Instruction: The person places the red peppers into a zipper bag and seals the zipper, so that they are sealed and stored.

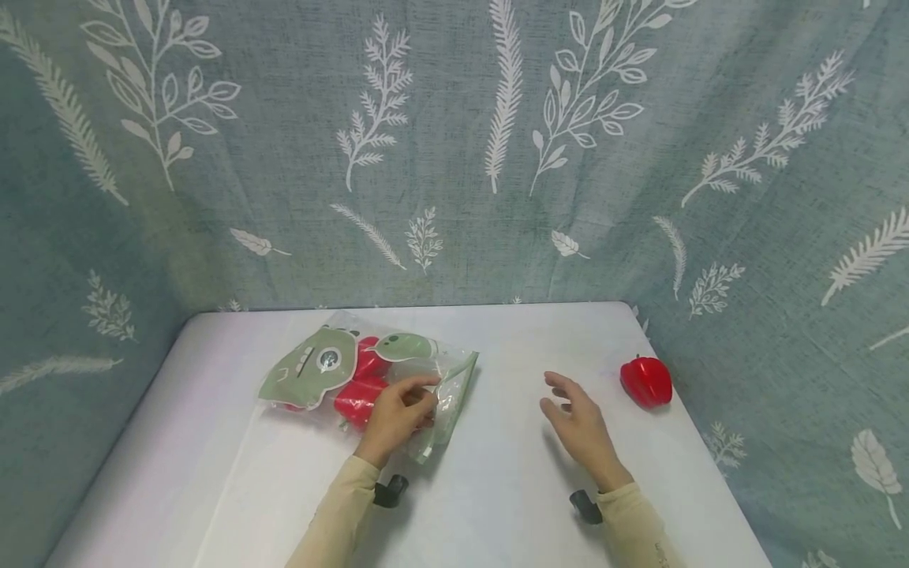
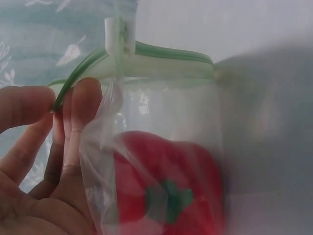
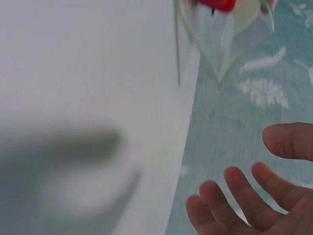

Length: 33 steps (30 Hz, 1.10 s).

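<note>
A clear zip bag (image 1: 311, 371) with a green cartoon print lies left of the middle of the table, red toy bell peppers (image 1: 357, 401) inside. My left hand (image 1: 399, 412) pinches the green zip edge (image 2: 80, 68) of its mouth between thumb and fingers. In the left wrist view, the mouth gapes near a white slider (image 2: 112, 36), and a pepper (image 2: 195, 166) with a green stem shows through the plastic. To the right, my right hand (image 1: 584, 430) hovers over the table, fingers relaxed and slightly bent, holding nothing.
One loose red bell pepper (image 1: 646, 382) sits near the right edge of the white table (image 1: 497, 505). A green-grey leaf-patterned curtain (image 1: 454, 158) stands behind the table and along both sides. Each wrist wears a dark camera mount (image 1: 390, 491).
</note>
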Tool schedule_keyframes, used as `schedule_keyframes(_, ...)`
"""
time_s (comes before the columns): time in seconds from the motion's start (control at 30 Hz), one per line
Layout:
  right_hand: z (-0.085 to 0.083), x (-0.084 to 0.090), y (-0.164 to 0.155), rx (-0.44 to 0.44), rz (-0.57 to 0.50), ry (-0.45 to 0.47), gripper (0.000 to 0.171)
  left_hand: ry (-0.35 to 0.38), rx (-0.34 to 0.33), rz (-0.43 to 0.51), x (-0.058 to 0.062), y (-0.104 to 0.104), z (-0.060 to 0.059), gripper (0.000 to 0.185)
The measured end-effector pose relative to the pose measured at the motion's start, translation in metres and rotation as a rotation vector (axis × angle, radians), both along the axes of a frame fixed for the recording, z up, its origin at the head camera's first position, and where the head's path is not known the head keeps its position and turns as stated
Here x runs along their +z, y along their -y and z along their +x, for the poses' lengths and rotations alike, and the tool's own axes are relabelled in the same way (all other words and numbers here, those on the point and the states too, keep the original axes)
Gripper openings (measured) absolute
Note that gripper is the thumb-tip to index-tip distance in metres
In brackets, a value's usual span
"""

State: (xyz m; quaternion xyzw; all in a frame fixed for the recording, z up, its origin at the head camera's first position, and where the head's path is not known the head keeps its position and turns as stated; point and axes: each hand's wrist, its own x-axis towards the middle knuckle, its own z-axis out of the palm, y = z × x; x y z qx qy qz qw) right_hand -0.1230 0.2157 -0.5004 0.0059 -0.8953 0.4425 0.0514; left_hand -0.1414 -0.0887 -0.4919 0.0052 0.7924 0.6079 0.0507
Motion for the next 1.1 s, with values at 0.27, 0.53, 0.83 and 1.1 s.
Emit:
schedule_keyframes(0.27,0.006,0.004,-0.061,-0.166,0.121,-0.142,0.049,0.011,0.0,-0.009,-0.001,0.001,0.0,0.029)
schedule_keyframes(0.53,-0.001,0.01,-0.099,-0.343,0.135,-0.169,0.057,0.014,0.002,-0.007,0.0,0.003,0.0,0.03)
schedule_keyframes(0.83,-0.013,0.01,-0.12,-0.411,0.199,-0.038,0.078,0.003,-0.004,-0.017,-0.001,0.002,-0.001,0.03)
schedule_keyframes(1.1,-0.019,0.001,-0.128,-0.304,0.294,0.102,0.081,-0.005,-0.004,-0.014,-0.001,0.001,-0.002,0.029)
